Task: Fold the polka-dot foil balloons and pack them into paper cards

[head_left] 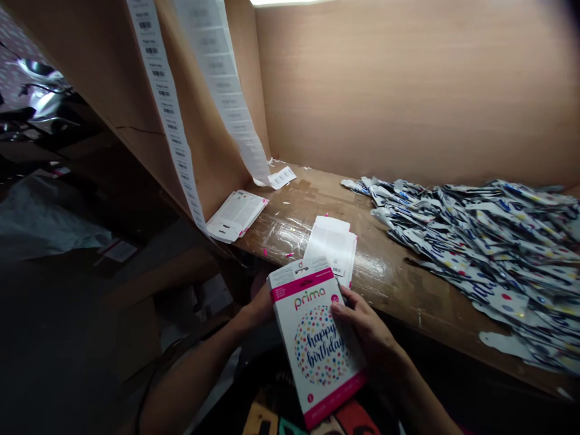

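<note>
A stack of flat white and pink balloon packets (319, 344) is held upright before my body, its front printed "prima" and "happy birthday". My right hand (365, 320) grips the right edge, thumb on the front. At the upper left edge is my left hand (263, 302), its fingers mostly hidden behind the packets. Just beyond them, on the table's near edge, lies a small pile of white packets (333, 241) with a barcode label showing. Another stack of packets (238, 214) rests farther left, printed side up.
Two long strips of barcode labels (170, 112) (226, 90) hang at the left wooden panel. A large heap of folded foil balloons (480, 260) covers the right of the tape-covered table (294, 211). A wooden board (408, 90) closes off the back. Motorbikes (49, 96) stand far left.
</note>
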The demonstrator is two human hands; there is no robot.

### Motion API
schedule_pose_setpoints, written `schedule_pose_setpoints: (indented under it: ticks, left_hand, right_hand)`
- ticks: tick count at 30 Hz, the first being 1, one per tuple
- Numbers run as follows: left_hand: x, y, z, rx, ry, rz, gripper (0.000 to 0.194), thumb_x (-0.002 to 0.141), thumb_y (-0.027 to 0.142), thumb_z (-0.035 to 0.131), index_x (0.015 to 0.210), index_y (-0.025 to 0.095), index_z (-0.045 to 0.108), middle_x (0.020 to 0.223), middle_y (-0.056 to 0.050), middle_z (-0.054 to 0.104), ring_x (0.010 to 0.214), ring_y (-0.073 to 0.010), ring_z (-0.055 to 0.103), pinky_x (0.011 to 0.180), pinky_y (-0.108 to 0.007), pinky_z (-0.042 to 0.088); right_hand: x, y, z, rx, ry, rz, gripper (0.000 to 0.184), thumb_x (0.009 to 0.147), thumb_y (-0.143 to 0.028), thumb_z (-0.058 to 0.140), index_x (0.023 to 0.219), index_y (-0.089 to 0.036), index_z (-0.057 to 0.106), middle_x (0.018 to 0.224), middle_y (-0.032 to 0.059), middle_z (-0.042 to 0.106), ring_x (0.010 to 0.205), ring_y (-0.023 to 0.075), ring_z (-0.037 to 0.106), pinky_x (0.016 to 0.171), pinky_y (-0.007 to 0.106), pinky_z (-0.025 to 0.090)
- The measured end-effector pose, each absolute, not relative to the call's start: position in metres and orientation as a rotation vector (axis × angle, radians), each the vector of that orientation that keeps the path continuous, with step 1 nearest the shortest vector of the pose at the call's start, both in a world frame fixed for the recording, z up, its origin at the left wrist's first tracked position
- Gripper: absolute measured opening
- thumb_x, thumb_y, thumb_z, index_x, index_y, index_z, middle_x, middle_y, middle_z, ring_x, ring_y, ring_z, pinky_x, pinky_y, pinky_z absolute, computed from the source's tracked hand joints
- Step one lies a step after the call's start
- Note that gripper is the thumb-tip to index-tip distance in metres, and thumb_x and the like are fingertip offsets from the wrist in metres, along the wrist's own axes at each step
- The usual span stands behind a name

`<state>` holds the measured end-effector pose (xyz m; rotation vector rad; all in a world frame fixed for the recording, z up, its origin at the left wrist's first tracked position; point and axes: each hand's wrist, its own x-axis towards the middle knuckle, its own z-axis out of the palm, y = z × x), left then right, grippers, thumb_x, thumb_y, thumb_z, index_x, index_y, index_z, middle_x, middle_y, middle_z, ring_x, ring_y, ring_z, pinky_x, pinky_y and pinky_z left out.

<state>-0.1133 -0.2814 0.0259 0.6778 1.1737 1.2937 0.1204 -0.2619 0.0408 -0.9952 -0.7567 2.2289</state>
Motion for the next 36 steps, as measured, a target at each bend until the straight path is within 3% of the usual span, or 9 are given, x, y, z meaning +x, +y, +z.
schedule_pose_setpoints:
  ticks: [3,7,13,18,23,26,29,33,36]
  left_hand:
    - [-0.121,-0.28,0.032,0.971,1.182,1.118,0.034,0.06,0.026,0.094,0.092,0.022,0.082,0.104,-0.007,0.08,0.114,-0.0369,0.067,0.099,-0.044,0.054]
    - [-0.137,-0.273,0.032,0.791,1.08,1.027,0.046,0.071,0.055,0.087,0.09,0.014,0.079,0.089,-0.011,0.078,0.09,-0.0315,0.072,0.081,-0.039,0.057]
    - [-0.152,-0.276,0.027,0.513,1.014,1.019,0.073,0.08,0.082,0.061,0.097,0.013,0.078,0.099,-0.018,0.079,0.087,-0.0282,0.074,0.071,-0.033,0.057]
    - [-0.147,-0.276,0.036,0.621,0.817,0.747,0.053,0.071,0.048,0.088,0.11,0.014,0.077,0.102,-0.017,0.079,0.08,-0.0289,0.076,0.07,-0.034,0.057]
    - [-0.217,-0.21,0.063,0.882,1.235,1.152,0.065,0.065,0.036,0.093,0.121,0.011,0.07,0.105,-0.017,0.078,0.08,-0.0285,0.075,0.075,-0.039,0.06]
    - [-0.276,-0.167,0.078,0.923,1.903,1.173,0.054,0.067,0.028,0.09,0.112,0.005,0.071,0.089,-0.012,0.078,0.079,-0.0255,0.073,0.079,-0.039,0.059]
    - [-0.315,-0.138,0.083,0.935,2.137,1.056,0.039,0.071,0.019,0.083,0.103,0.001,0.068,0.087,-0.013,0.076,0.089,-0.0306,0.071,0.088,-0.046,0.056]
    - [-0.322,-0.118,0.076,1.093,2.409,0.974,0.044,0.073,0.015,0.076,0.113,0.0,0.063,0.128,-0.027,0.066,0.131,-0.0427,0.051,0.11,-0.052,0.04]
    - [-0.281,-0.111,0.054,1.522,2.595,0.875,0.049,0.083,0.027,0.068,0.126,0.005,0.06,0.144,-0.027,0.055,0.139,-0.0406,0.044,0.113,-0.047,0.035]
  right_hand:
    - [0.128,-0.259,0.058,-1.0,-0.849,2.133,0.066,0.078,-0.038,0.086,0.138,-0.022,0.062,0.119,0.0131,0.076,0.109,0.0349,0.072,0.095,0.051,0.057]
    - [0.138,-0.252,0.069,-1.044,-1.117,1.97,0.055,0.081,-0.043,0.082,0.13,-0.022,0.069,0.115,0.0115,0.076,0.113,0.036,0.069,0.097,0.051,0.055]
    - [0.159,-0.239,0.08,-0.721,-2.055,1.118,0.014,0.094,-0.031,0.067,0.105,-0.026,0.075,0.091,0.0072,0.073,0.084,0.0253,0.067,0.08,0.039,0.055]
    - [0.159,-0.222,0.1,-0.165,-2.705,0.521,0.025,0.098,-0.018,0.058,0.117,-0.028,0.071,0.097,0.0078,0.074,0.087,0.0223,0.065,0.087,0.041,0.05]
    - [0.173,-0.188,0.077,-0.478,-2.283,0.168,0.031,0.093,-0.022,0.069,0.123,-0.03,0.068,0.109,0.0093,0.072,0.097,0.0259,0.066,0.088,0.042,0.051]
    - [0.183,-0.177,0.053,-0.747,-2.082,0.185,0.017,0.093,-0.024,0.069,0.11,-0.026,0.069,0.096,0.0062,0.07,0.085,0.022,0.065,0.083,0.036,0.051]
    - [0.191,-0.175,0.03,-1.048,-2.026,0.3,0.013,0.097,-0.031,0.06,0.102,-0.022,0.068,0.096,0.0076,0.07,0.087,0.0229,0.066,0.082,0.035,0.051]
    - [0.198,-0.173,0.001,-1.391,-1.951,0.562,0.022,0.098,-0.037,0.053,0.1,-0.019,0.066,0.096,0.0084,0.071,0.087,0.0239,0.066,0.081,0.035,0.05]
    - [0.193,-0.172,-0.016,-1.462,-1.873,0.665,0.02,0.097,-0.036,0.054,0.097,-0.02,0.065,0.091,0.0068,0.071,0.082,0.0233,0.065,0.077,0.034,0.049]
